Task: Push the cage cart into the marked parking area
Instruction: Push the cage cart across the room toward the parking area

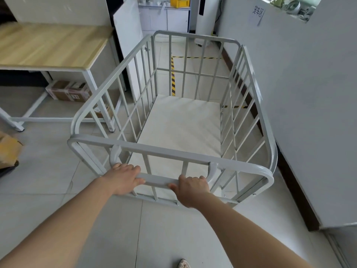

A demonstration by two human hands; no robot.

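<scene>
Head view — both hands, left hand (125, 177) and right hand (191, 189), grip cage cart (173, 153) handle.

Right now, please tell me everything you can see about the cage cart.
The cage cart is pale grey painted metal tubing with barred sides, rounded corners, an open top and an empty whitish floor panel. It stands upright on the tiled floor, close beside the right-hand wall. The left hand and right hand grip its near handle bar. Striped floor tape shows through its bars.
</scene>
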